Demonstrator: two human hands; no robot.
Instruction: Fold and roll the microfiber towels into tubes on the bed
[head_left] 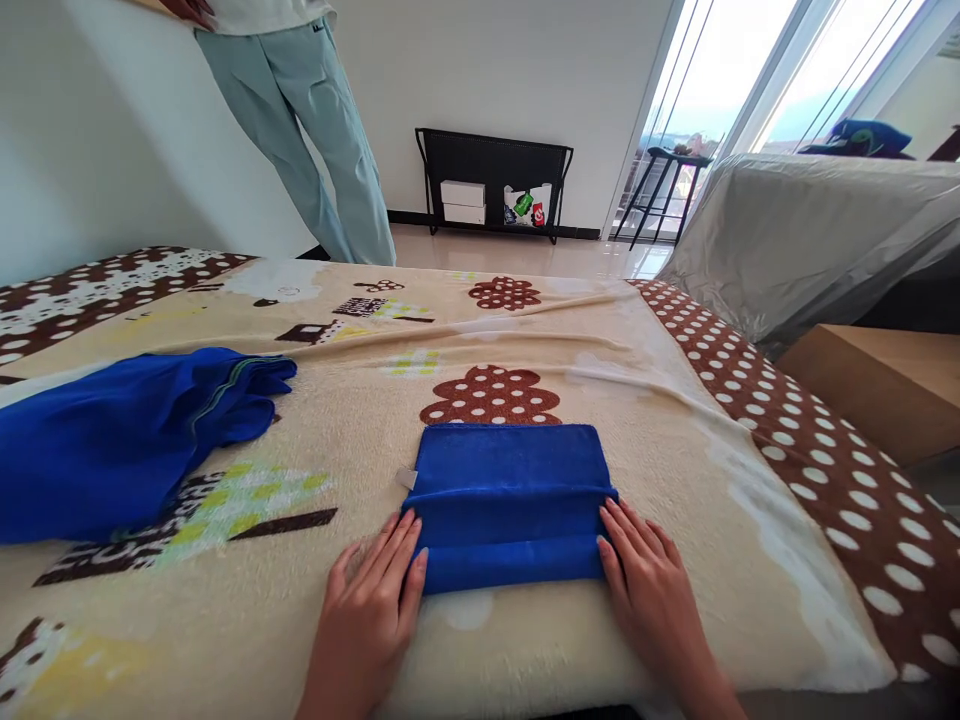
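A blue towel (510,505) lies on the patterned blanket, with creases running across it and a small pale tag (406,478) at its left edge. Along the left edge of the towel rests my left hand (375,590), fingers stretched out and fingertips touching the cloth. My right hand (651,580) lies against the right edge in the same way, its fingers extended and slightly apart. Neither hand grips the towel. To the left is a loose, rumpled blue cloth (142,430) with a green-striped trim, out of contact with both hands.
The cream and brown blanket (600,345) covers the bed-like surface. Beyond its far edge stands a person in light blue trousers (300,110). A black rack (491,160) is by the wall. At the right are a cardboard box (877,375) and a sheet-covered piece of furniture (825,220).
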